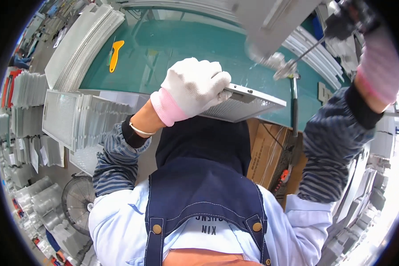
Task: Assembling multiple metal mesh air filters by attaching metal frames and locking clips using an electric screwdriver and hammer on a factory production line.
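My left hand [193, 84], in a white knit glove with a pink cuff, is closed on the near left end of a metal-framed mesh filter panel [252, 106]. The panel is tilted above the near edge of the green table, with small dark holes along its top frame edge. At the upper right, my raised right hand [379, 57], in a pinkish glove, is closed around a dark tool [343, 20] with a thin metal rod. Motion blurs that hand and tool. The rod's far end points toward a blurred grey metal machine part [275, 26] over the table.
A yellow-handled scraper [116, 55] lies on the green table [164, 37]. Tall stacks of mesh panels [84, 48] stand at the left. A hammer [295, 102] with a dark handle hangs over the table's near edge. Below are a cardboard box [266, 155] and a floor fan [79, 199].
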A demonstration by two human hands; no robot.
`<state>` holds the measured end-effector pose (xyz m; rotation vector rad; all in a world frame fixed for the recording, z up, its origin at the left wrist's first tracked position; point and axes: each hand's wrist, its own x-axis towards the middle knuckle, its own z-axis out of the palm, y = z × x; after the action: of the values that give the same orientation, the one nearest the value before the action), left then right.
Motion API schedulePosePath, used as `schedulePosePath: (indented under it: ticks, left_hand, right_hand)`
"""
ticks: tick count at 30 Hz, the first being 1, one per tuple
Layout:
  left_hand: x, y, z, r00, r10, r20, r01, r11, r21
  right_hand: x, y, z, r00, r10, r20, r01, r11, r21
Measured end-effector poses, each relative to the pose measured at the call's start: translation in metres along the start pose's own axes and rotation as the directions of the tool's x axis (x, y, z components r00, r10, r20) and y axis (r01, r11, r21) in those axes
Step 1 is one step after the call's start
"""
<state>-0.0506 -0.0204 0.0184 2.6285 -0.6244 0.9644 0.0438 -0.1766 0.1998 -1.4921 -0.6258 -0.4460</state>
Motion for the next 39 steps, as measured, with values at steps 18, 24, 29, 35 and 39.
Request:
schedulePosePath:
  ticks: [18, 24, 29, 35, 39]
  left_hand:
    - [-0.012, 0.012, 0.024, 0.96, -0.277, 0.033, 0.279, 0.959, -0.056]
    - [-0.023, 0.007, 0.046, 0.959, -0.276, 0.072, 0.284, 0.939, -0.194]
    - [-0.007, 0.009, 0.044, 0.945, -0.284, -0.161, 0.259, 0.953, -0.161]
    - [0.0, 0.005, 0.013, 0.967, -0.216, 0.133, 0.229, 0.969, -0.091]
    - [0.008, 0.012, 0.027, 0.975, 0.032, -0.221, -0.014, 0.997, 0.082]
  right_hand:
    - [0.002, 0.005, 0.042, 0.987, 0.072, 0.143, -0.103, 0.97, 0.222]
    - [-0.001, 0.084, 0.012, 0.911, -0.024, 0.413, -0.162, 0.898, 0.41]
    - [0.0, 0.101, 0.014, 0.889, -0.353, 0.292, 0.181, 0.856, 0.484]
    - [-0.008, 0.123, 0.008, 0.86, -0.031, 0.51, -0.348, 0.694, 0.63]
    - [0.122, 0.171, -0.012, 0.888, 0.002, 0.459, -0.177, 0.924, 0.339]
